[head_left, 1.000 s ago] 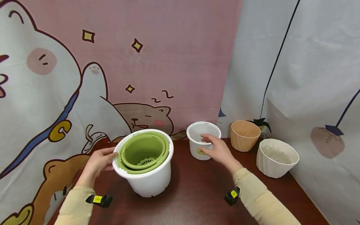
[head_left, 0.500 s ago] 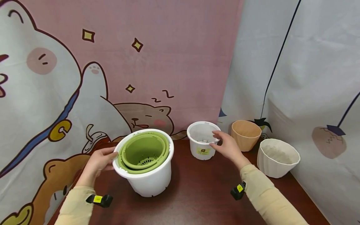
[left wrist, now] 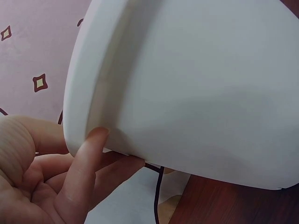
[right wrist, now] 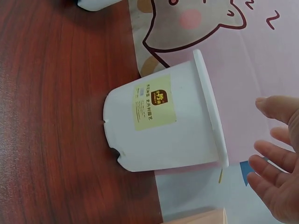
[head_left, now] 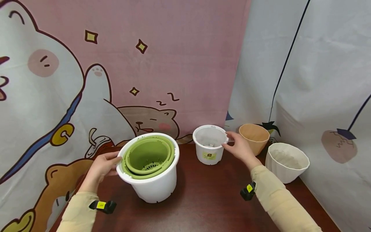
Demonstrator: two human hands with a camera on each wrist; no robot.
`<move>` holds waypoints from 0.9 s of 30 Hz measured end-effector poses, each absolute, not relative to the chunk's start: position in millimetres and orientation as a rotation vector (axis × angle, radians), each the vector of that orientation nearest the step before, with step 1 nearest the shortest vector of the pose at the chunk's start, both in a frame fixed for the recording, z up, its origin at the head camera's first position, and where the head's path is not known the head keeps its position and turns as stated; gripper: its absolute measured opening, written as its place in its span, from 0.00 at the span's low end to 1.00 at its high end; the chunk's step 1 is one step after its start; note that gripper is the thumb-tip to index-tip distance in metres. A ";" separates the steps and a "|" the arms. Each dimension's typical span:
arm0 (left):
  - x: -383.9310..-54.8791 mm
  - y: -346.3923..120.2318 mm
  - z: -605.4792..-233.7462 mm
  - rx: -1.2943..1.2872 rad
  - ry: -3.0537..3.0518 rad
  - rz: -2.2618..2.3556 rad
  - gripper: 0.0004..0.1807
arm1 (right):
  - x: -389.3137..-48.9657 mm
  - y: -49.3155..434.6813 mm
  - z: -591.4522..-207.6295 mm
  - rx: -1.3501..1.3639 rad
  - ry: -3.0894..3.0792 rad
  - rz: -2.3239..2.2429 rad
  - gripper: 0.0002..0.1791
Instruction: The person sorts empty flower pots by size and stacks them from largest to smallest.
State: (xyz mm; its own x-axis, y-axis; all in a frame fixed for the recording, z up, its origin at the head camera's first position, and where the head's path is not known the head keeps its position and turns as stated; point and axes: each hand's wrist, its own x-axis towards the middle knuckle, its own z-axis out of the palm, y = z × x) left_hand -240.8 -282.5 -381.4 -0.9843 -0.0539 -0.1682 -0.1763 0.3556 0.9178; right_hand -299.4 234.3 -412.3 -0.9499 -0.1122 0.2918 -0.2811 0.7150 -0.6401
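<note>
On the left, a large white flowerpot point(head_left: 156, 190) holds two nested green pots point(head_left: 149, 156). My left hand point(head_left: 102, 167) grips its rim at the left side; in the left wrist view the thumb point(left wrist: 84, 172) presses just below the lip and the fingers reach round the edge. Further back stands a smaller white flowerpot point(head_left: 204, 153) with a yellow label point(right wrist: 155, 101). At that pot's right rim hovers my right hand point(head_left: 240, 148), thumb and fingers spread with nothing between them. The right wrist view shows those fingers apart from the pot.
An orange flowerpot point(head_left: 250, 141) stands behind my right hand. To its right, a cream fluted flowerpot point(head_left: 279, 170) sits near the table edge. The dark red table point(head_left: 200, 199) meets a printed cloth backdrop point(head_left: 191, 64) behind and to the right.
My right hand has moved right, from in front of the smaller white flowerpot to beside its right rim, uncovering the label. The left hand and the pots look unmoved.
</note>
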 end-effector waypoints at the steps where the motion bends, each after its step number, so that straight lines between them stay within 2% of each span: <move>1: -240.7 -282.3 -381.2 -0.217 2.496 1.710 0.29 | -299.7 234.8 -411.5 0.299 -2.692 1.068 0.33; 27: -240.5 -282.0 -381.3 -0.226 2.513 1.703 0.29 | -315.7 236.6 -411.6 0.145 -2.776 1.086 0.40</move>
